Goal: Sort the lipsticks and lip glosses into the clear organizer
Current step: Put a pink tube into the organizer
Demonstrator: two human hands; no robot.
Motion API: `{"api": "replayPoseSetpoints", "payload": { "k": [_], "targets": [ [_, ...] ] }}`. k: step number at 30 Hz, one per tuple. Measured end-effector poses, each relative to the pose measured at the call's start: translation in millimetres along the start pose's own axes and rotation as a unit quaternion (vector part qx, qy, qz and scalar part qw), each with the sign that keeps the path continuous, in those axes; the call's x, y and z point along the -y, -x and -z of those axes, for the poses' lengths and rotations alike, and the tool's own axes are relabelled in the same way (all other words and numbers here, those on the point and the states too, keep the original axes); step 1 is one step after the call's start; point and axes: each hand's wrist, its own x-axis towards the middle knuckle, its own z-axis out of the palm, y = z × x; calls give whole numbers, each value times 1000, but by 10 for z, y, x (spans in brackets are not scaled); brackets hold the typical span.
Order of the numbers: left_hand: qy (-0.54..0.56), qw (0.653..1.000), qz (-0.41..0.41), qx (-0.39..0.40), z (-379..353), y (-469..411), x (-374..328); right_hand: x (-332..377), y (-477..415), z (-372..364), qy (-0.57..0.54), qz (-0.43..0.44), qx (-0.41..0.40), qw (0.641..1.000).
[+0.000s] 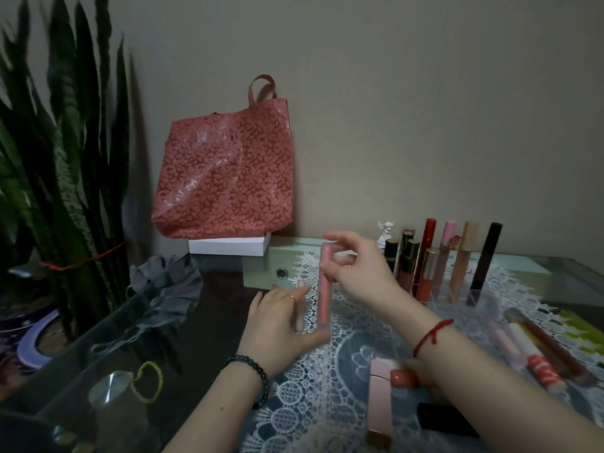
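Pink slim gloss tube pinched between left hand, right hand.

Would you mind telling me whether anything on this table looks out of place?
Nothing looks spilled or broken. A crumpled grey cloth and a yellow hair tie lie on the glass at the left, unrelated to the makeup. Several tubes lie flat on the lace, outside the organizer.

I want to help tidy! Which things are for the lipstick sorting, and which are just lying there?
For the job: pink lip gloss, clear organizer, loose tubes, pink lipstick.
Just lying about: red floral bag, snake plant, white box, figurine, hair tie, grey cloth.
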Motion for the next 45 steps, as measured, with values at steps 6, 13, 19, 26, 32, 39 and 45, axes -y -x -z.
{"api": "replayPoseSetpoints", "payload": {
  "k": [6,13,19,26,32,39,45],
  "targets": [
    [270,962,-13,-37,14,72,-249,235,271,304,-96,60,-47,992],
    [335,939,-58,-52,-18,25,-608,208,439,643,-162,77,-87,980],
    [336,938,-67,-60,-122,-82,-864,105,484,927,-208,43,-69,975],
    [311,944,-75,-78,-288,-148,-1112,-16,549,1197,-147,76,-55,985],
    [222,966,-74,-112,-344,-139,-989,-109,508,1353,-90,93,-210,969],
    [203,978,-4,-43,-362,-102,-738,-328,420,1433,14,88,-251,964],
    [182,982,23,55,-410,-80,-686,-527,438,1353,48,70,-230,969]
  ]
}}
